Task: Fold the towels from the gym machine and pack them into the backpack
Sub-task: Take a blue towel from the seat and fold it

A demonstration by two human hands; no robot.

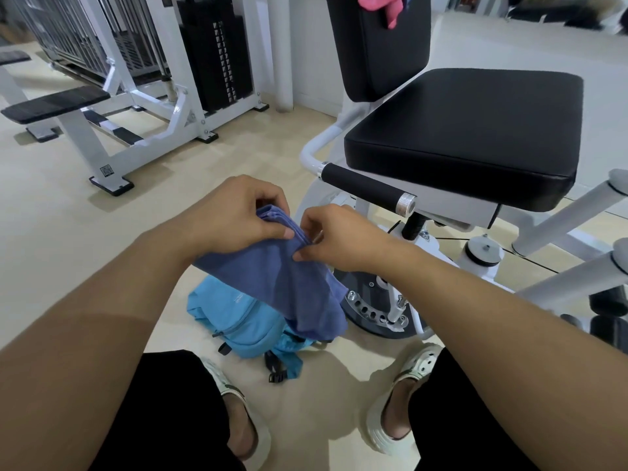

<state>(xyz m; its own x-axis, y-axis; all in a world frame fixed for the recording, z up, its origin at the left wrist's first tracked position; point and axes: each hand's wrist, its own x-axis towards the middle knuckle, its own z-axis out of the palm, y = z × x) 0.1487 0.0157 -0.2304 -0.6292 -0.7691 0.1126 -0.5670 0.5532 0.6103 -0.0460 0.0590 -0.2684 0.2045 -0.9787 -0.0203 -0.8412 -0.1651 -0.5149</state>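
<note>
Both grips clamped on blue towel (289,287): left hand (234,212) & right hand (339,236) pinch its folded top edge, mid-air over backpack (238,321) on floor. Soft, light, floppy imo; I'd hold at corners.

Head-worn view, downward, close

Both the left hand (234,212) and right hand (339,237) pinch a blue towel (289,283) (partly folded) above the backpack (234,321).

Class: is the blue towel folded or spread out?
Partly folded: the blue towel shows stacked layers at its top edge, pinched by both hands, the rest hanging.
</note>
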